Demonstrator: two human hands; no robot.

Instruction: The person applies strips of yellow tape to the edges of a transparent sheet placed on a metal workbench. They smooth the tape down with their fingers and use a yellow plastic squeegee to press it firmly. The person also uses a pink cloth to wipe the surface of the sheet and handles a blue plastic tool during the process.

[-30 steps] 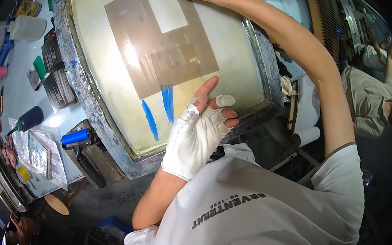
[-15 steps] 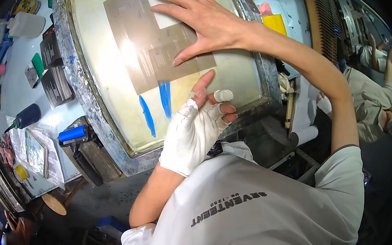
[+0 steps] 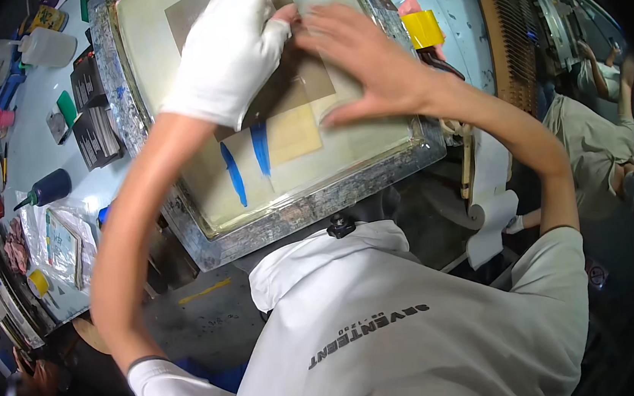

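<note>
We work over a metal-framed printing screen [image 3: 288, 220] that lies flat on the desk [image 3: 37, 148], its long axis running near to far. On the mesh sits a grey-brown stencil sheet [image 3: 298, 85], in the far half of the frame. Both hands rest on this sheet. The left hand [image 3: 230, 50], in a white fingerless glove, lies on the sheet's left part, fingers loosely curled, palm down; it pinches nothing that we can see. The right hand [image 3: 365, 60], bare, lies just right of it, fingers spread flat, fingertips nearly touching the left. Two blue ink streaks [image 3: 246, 163] lie on the near side of both hands, just past the sheet's near edge. A yellow tape roll [image 3: 423, 29] stands right of the frame.
</note>
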